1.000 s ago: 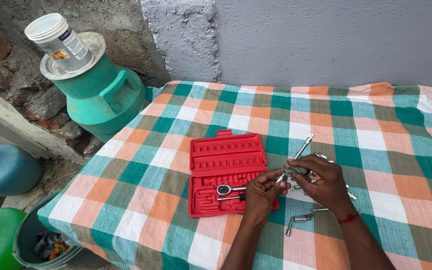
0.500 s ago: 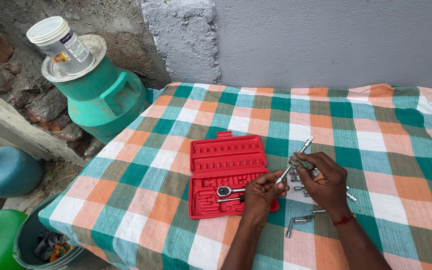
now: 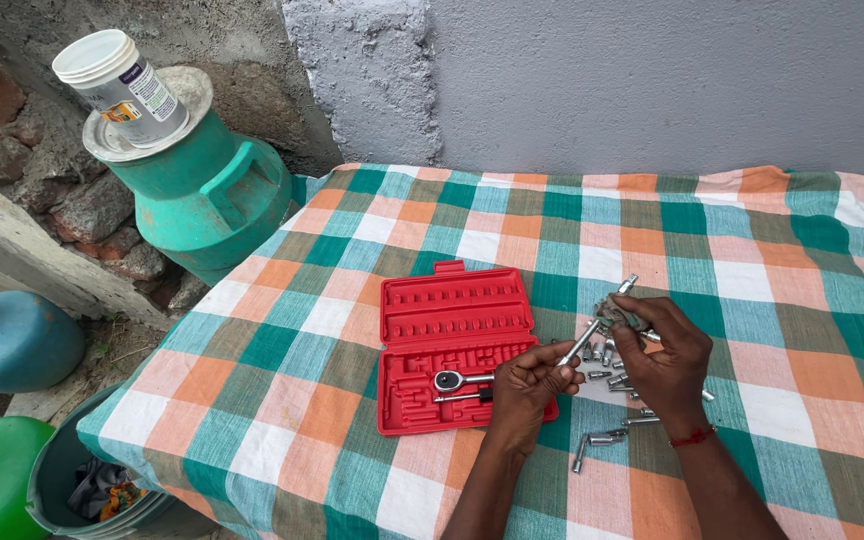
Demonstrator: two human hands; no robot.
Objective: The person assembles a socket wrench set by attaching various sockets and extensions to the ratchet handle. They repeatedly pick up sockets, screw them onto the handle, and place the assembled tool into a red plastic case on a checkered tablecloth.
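The person stands over a table spread with a green, orange and white checked cloth [image 3: 712,240], both hands working at about five o'clock in the view. The left hand [image 3: 530,385] is closed in a narrow pinch round the near end of a slim silver metal extension bar [image 3: 600,322], which slants up toward one o'clock with its square tip free. The right hand [image 3: 664,355] is curled over the bar's middle, fingers pinching what looks like a small socket there, though the piece itself is too small to make out. Just under that hand lies a loose scatter of small silver sockets and bits [image 3: 612,380], and a bent silver adaptor [image 3: 597,442] rests on the cloth at six o'clock. Touching the left hand at nine o'clock is the open red plastic tool case [image 3: 452,345], a silver ratchet handle [image 3: 462,380] seated in its lower tray. By my reckoning the fitting of a piece onto the bar is in hand; it wants steady alignment and a firm push. Off the table at ten o'clock stands a green cylinder [image 3: 202,195] with a white plastic jar [image 3: 117,85] on top.
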